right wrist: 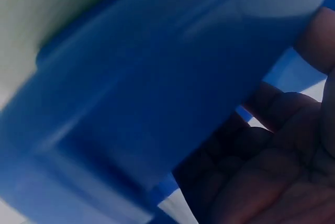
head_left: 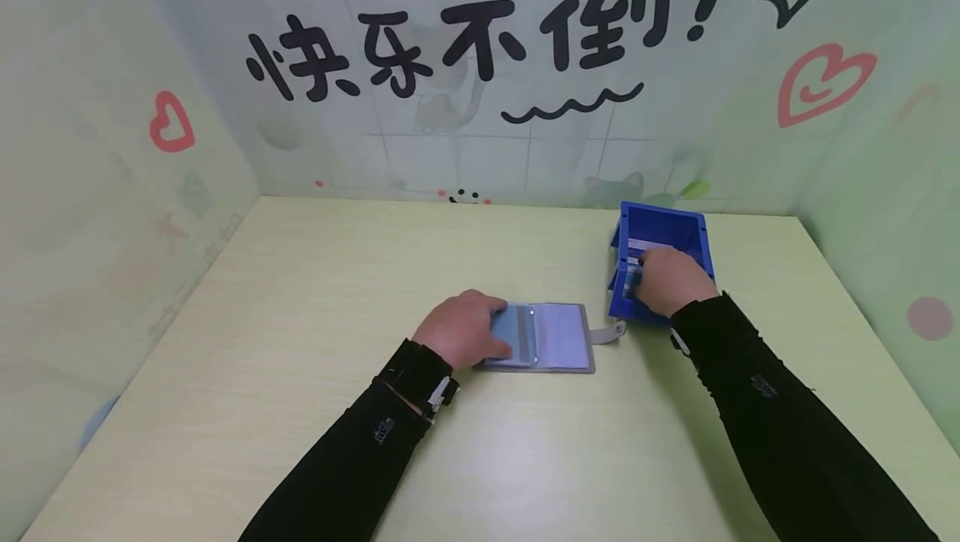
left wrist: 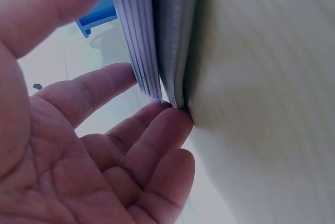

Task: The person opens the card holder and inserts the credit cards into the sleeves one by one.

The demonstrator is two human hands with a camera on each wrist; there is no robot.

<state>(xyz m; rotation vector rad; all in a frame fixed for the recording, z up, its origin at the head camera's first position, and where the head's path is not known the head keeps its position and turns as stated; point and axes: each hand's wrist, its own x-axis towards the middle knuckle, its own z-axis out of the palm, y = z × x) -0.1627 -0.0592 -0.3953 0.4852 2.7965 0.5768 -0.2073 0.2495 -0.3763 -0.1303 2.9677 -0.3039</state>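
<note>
Holding the card holder (head_left: 546,337) open at table centre, reaching into the blue bin (head_left: 660,229) at two o'clock.

Resting on the holder's left pages with the left hand (head_left: 463,327), fingers nearly straight, fingertips (left wrist: 167,122) touching the sleeve edges in the left wrist view. Dipping over the bin's near wall with the right hand (head_left: 671,279), fingers curled among cards (head_left: 643,246); cannot tell whether pinching one.
</note>
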